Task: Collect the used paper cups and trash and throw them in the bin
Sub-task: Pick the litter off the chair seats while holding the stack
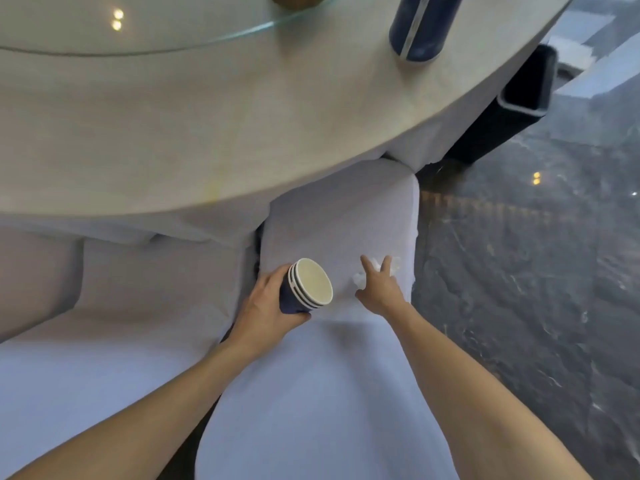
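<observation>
My left hand (pixel 265 304) grips a stack of dark blue paper cups (pixel 306 289) with white rims, tilted so the open mouth faces up and right. On the seat of a white-covered chair (pixel 332 223) lie crumpled white tissues (pixel 377 270). My right hand (pixel 379 284) reaches down over them with fingers spread, touching or just above the tissue; part of the tissue is hidden under the fingers.
A round table with a white cloth (pixel 207 133) and a glass turntable (pixel 138 32) lies ahead. A dark blue cylindrical container (pixel 420 27) stands near its right edge. A black bin (pixel 512 112) sits on the dark marble floor (pixel 536 254) to the right. Another covered chair (pixel 104 289) is at the left.
</observation>
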Available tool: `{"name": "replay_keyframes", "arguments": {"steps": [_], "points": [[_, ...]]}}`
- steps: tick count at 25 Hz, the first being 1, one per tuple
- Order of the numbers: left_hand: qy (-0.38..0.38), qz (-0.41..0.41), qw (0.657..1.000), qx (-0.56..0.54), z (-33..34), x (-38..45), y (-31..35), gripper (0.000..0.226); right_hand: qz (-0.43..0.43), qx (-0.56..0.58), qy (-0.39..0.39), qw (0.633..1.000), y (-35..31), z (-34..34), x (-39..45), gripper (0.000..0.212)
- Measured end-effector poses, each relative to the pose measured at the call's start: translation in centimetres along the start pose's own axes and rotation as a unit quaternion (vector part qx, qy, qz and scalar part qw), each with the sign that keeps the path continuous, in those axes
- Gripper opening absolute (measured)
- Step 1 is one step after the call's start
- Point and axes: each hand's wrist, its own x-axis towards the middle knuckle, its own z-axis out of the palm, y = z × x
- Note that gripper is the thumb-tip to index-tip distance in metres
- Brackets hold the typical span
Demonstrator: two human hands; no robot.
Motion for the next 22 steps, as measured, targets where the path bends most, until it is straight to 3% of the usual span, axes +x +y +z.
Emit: {"name": "replay_keyframes", "arguments": {"steps": [3,7,9,13,17,19,22], "points": [[-0.006,-0.027,1.000,0.006,1.2,1.1,-1.2,0.089,0.020,-0.001,-0.025,0.999,0.8,3.1,2.4,0.078],[-0.012,-0.033,0.999,0.015,1.9,2.1,-0.5,0.090,-0.003,-0.057,-0.090,0.994,2.2,4.7,1.9,0.041],[-0.019,-0.028,0.999,0.010,1.8,2.2,0.6,0.090,-0.033,-0.057,-0.082,0.994,2.0,4.1,0.2,0.030],[-0.023,-0.022,0.999,0.010,-0.1,1.7,3.7,0.089,0.003,0.129,0.016,0.991,-0.8,-2.3,-3.8,0.021],[-0.022,-0.021,0.999,0.017,-3.5,0.8,6.6,0.087,-0.010,0.425,0.066,0.903,-5.4,-10.9,-8.6,0.017],[-0.010,-0.006,1.000,0.016,-5.5,0.3,8.0,0.086,-0.060,0.469,0.075,0.878,-7.8,-14.0,-11.5,0.019],[0.011,0.022,1.000,0.008,-8.2,-0.4,9.7,0.090,-0.118,0.451,0.071,0.882,-11.6,-15.9,-14.7,0.017]]}}
